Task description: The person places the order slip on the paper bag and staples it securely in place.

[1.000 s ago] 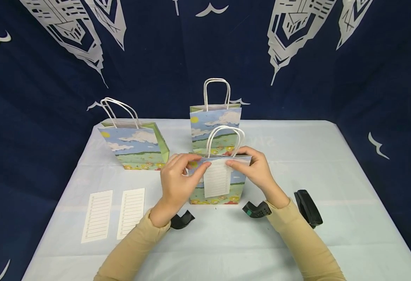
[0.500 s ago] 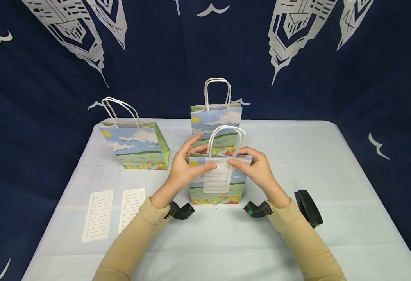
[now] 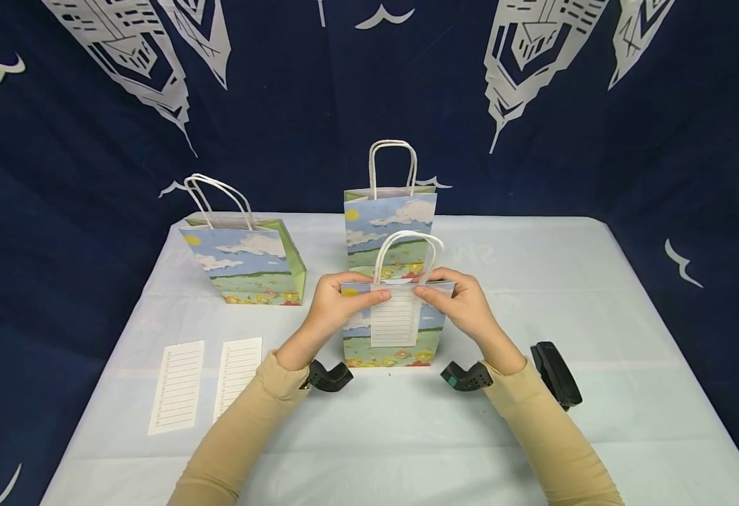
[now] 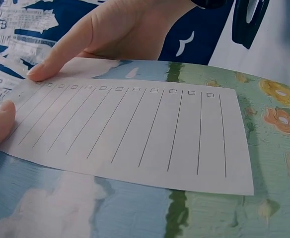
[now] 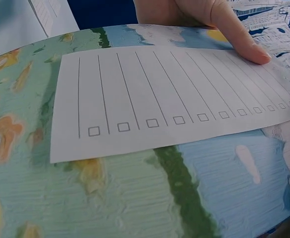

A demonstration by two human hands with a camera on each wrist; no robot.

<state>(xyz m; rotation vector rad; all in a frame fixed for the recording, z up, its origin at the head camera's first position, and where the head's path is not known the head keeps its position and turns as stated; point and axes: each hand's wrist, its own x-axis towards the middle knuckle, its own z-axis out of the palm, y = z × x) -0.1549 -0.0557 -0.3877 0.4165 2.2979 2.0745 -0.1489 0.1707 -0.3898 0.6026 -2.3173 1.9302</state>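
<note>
A paper gift bag (image 3: 357, 344) with a painted sky and flower meadow stands upright on the table, its white handles up. Against its front, at the top edge, lies a lined checklist sheet (image 3: 395, 323) with small boxes. My left hand (image 3: 336, 309) pinches sheet and bag rim at the left, thumb in front, fingers behind. On the right side, my right hand (image 3: 461, 308) pinches them the same way. Both thumbs press the sheet's top in the left wrist view, where the paper (image 4: 135, 129) lies over the bag's picture (image 4: 130, 198). The fingers behind the rim are mostly hidden.
A matching bag (image 3: 388, 225) stands right behind, another (image 3: 243, 260) at the back left. Two more lined sheets, one at far left (image 3: 176, 386) and one partly under the left forearm (image 3: 237, 372), lie on the table. A black stapler (image 3: 556, 374) lies right.
My left hand first lifted its fingers off the sheet, reached behind the bag's rim, then closed on rim and sheet. The sheet has straightened against the bag. My right hand stays nearly still.
</note>
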